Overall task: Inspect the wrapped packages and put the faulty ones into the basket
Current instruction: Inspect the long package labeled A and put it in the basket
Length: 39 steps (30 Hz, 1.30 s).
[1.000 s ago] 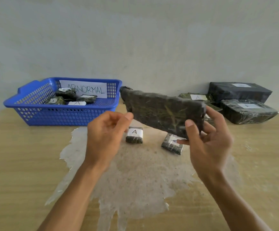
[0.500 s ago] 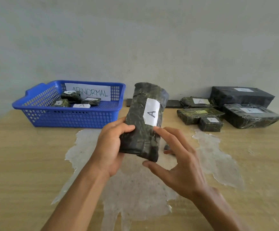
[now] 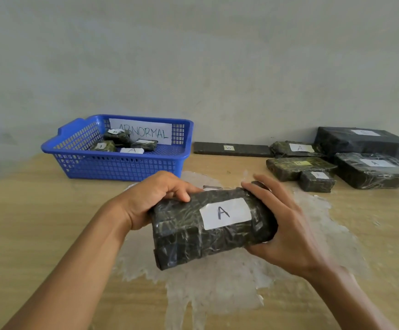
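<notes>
Inspection step: left hand (image 3: 157, 198) and right hand (image 3: 286, 225) both curl fingers round the film-wrapped package (image 3: 208, 229) (label "A" up), held above the table (image 3: 27, 222). Next, I'd guess: judge wrap; if faulty, carry to blue basket (image 3: 120, 167).

The held package (image 3: 208, 225) covers the left hand's (image 3: 153, 198) palm and most of its fingers, and a small object on the tabletop (image 3: 27, 222) just behind it. The sign (image 3: 143, 132) in the basket (image 3: 122, 167) loses its lower left corner behind the packages there. The label (image 3: 365, 132) on the far right package (image 3: 362, 141) is too faint to read.
</notes>
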Each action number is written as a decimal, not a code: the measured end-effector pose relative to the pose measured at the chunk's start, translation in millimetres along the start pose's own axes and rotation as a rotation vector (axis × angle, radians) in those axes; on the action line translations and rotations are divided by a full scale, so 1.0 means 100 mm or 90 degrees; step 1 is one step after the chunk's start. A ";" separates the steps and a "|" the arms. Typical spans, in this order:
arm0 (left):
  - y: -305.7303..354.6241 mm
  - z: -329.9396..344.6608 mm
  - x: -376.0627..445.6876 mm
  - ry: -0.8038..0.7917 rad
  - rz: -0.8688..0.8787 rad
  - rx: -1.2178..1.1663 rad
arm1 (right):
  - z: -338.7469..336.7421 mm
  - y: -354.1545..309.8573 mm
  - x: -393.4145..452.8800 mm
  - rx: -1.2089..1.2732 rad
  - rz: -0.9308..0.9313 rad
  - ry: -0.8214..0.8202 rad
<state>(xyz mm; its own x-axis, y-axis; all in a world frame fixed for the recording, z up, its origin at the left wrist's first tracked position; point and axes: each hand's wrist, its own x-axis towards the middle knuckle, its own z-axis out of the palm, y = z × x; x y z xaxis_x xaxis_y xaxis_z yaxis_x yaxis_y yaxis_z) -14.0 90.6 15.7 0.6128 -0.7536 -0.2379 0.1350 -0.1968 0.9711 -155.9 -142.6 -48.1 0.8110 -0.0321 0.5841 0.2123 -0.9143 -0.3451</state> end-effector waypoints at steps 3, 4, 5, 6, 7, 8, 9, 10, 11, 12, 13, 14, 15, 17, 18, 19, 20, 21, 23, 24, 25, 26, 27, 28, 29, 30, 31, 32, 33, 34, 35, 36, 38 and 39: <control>0.02 -0.05 -0.06 0.040 0.037 0.022 | 0.04 -0.05 -0.01 0.031 -0.001 0.015; 0.00 -0.08 -0.08 0.065 0.049 0.008 | 0.05 -0.08 0.00 0.034 0.001 0.031; -0.02 -0.13 -0.10 0.089 0.060 -0.016 | 0.05 -0.09 0.00 0.036 0.007 0.050; -0.04 -0.17 -0.13 0.105 0.070 -0.044 | 0.06 -0.11 0.02 0.039 0.019 0.066; -0.07 -0.21 -0.16 0.108 0.077 -0.069 | 0.06 -0.13 0.04 0.040 0.031 0.076; -0.09 -0.25 -0.20 0.104 0.082 -0.086 | 0.07 -0.15 0.07 0.034 0.041 0.077; -0.11 -0.29 -0.23 0.101 0.087 -0.096 | 0.08 -0.18 0.11 0.023 0.044 0.064; -0.12 -0.33 -0.26 0.105 0.094 -0.101 | 0.08 -0.22 0.15 0.009 0.041 0.036; -0.12 -0.37 -0.29 0.118 0.104 -0.104 | 0.09 -0.27 0.20 -0.003 0.036 -0.001; -0.12 -0.41 -0.32 0.134 0.115 -0.105 | 0.10 -0.33 0.25 -0.015 0.031 -0.038; -0.10 -0.46 -0.34 0.148 0.124 -0.105 | 0.11 -0.38 0.32 -0.032 0.021 -0.067; -0.09 -0.50 -0.37 0.158 0.130 -0.104 | 0.12 -0.45 0.38 -0.052 0.004 -0.086; -0.07 -0.54 -0.39 0.165 0.134 -0.102 | 0.13 -0.52 0.46 -0.068 -0.013 -0.100; -0.02 -0.65 -0.43 0.184 0.147 -0.106 | 0.18 -0.67 0.63 -0.080 -0.033 -0.126; 0.00 -0.71 -0.46 0.196 0.156 -0.110 | 0.20 -0.75 0.73 -0.082 -0.036 -0.136; 0.02 -0.79 -0.48 0.206 0.167 -0.121 | 0.23 -0.81 0.83 -0.083 -0.037 -0.142; 0.04 -0.87 -0.50 0.218 0.178 -0.143 | 0.25 -0.86 0.93 -0.082 -0.035 -0.143; 0.05 -0.97 -0.52 0.234 0.192 -0.175 | 0.27 -0.90 1.05 -0.082 -0.032 -0.138; 0.02 -1.19 -0.55 0.299 0.229 -0.223 | 0.30 -0.98 1.28 -0.072 -0.024 -0.118; -0.02 -1.31 -0.55 0.361 0.237 -0.218 | 0.31 -1.01 1.40 -0.057 -0.018 -0.109; -0.09 -1.44 -0.56 0.441 0.234 -0.188 | 0.32 -1.05 1.52 -0.037 -0.008 -0.103; -0.19 -1.57 -0.56 0.525 0.224 -0.142 | 0.34 -1.09 1.65 -0.015 0.003 -0.097; -0.30 -1.70 -0.58 0.600 0.215 -0.090 | 0.37 -1.11 1.78 0.003 0.018 -0.093; -0.41 -1.82 -0.59 0.664 0.208 -0.042 | 0.40 -1.13 1.92 0.014 0.034 -0.094; -0.53 -1.94 -0.60 0.716 0.196 0.004 | 0.44 -1.13 2.06 0.019 0.048 -0.096; -0.64 -2.03 -0.61 0.756 0.187 0.032 | 0.49 -1.13 2.20 0.023 0.063 -0.099; -0.73 -2.10 -0.63 0.788 0.172 0.053 | 0.54 -1.11 2.34 0.031 0.080 -0.109; -0.82 -2.18 -0.63 0.811 0.154 0.069 | 0.59 -1.09 2.48 0.045 0.098 -0.130; -0.89 -2.22 -0.63 0.825 0.131 0.084 | 0.64 -1.07 2.60 0.066 0.116 -0.162; -0.94 -2.25 -0.63 0.834 0.117 0.091 | 0.70 -1.05 2.70 0.091 0.134 -0.201; -0.97 -2.26 -0.63 0.841 0.110 0.097 | 0.75 -1.03 2.78 0.115 0.151 -0.248; -0.99 -2.26 -0.62 0.844 0.112 0.099 | 0.81 -1.02 2.84 0.132 0.167 -0.299; -0.95 -2.20 -0.62 0.849 0.116 0.113 | 0.94 -1.01 2.92 0.138 0.188 -0.395; -0.92 -2.19 -0.61 0.847 0.111 0.125 | 1.01 -1.01 2.94 0.136 0.196 -0.433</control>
<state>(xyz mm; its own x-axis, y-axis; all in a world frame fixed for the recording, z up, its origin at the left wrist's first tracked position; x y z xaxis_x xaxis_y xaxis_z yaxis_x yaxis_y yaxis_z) 106.4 291.7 -55.5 0.9076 0.3727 0.1931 -0.0641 -0.3315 0.9413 116.1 -19.3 83.9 0.9922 0.0451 -0.1164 -0.0330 -0.8047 -0.5928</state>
